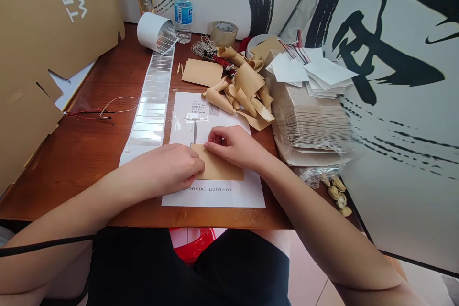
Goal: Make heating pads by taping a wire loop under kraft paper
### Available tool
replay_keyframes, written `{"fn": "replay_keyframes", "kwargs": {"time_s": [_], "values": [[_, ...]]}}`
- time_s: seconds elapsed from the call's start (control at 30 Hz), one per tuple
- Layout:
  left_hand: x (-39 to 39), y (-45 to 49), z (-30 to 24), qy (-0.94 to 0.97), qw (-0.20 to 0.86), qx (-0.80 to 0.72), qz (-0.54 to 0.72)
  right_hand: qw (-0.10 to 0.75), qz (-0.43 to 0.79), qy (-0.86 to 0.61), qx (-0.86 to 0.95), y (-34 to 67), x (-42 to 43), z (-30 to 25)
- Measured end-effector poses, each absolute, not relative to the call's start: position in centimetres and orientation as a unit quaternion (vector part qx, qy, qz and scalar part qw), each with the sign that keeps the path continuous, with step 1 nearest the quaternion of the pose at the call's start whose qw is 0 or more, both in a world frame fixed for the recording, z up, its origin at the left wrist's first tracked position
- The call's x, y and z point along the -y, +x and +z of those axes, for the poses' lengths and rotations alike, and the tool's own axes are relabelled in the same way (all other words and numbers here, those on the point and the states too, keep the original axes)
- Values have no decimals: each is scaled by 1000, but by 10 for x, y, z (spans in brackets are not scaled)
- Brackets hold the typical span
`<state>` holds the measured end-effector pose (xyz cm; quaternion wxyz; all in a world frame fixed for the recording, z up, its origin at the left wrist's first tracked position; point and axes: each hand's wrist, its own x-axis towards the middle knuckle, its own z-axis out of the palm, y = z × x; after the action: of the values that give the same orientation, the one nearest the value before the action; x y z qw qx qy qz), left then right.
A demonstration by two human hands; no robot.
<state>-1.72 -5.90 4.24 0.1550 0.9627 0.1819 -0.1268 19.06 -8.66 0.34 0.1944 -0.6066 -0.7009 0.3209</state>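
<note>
A flat brown paper piece (224, 167) lies on a white printed sheet (215, 198) at the front of the desk. My left hand (179, 167) rests over the paper's left edge with its fingers curled together; the fingertips are partly hidden. At the paper's top left corner, my right hand (233, 146) is closed, thumb and fingers pinched on the edge. Just above the paper, a thin dark cord or strip (195, 131) runs up the sheet under a piece of clear tape (195, 117).
Left of the sheet runs a strip of clear labels (150, 105) from a roll (152, 32). Curled brown papers (247, 86) lie behind right. A box of stacked cards (319, 124) stands right. A water bottle (183, 9) and tape roll (224, 34) are at the back.
</note>
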Motion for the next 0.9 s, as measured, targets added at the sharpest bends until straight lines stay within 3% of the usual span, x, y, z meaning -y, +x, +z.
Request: {"fn": "replay_keyframes", "kwargs": {"time_s": [0.9], "values": [[60, -15, 46, 958, 144, -183, -166, 197, 323, -605, 701, 190, 87, 3]]}}
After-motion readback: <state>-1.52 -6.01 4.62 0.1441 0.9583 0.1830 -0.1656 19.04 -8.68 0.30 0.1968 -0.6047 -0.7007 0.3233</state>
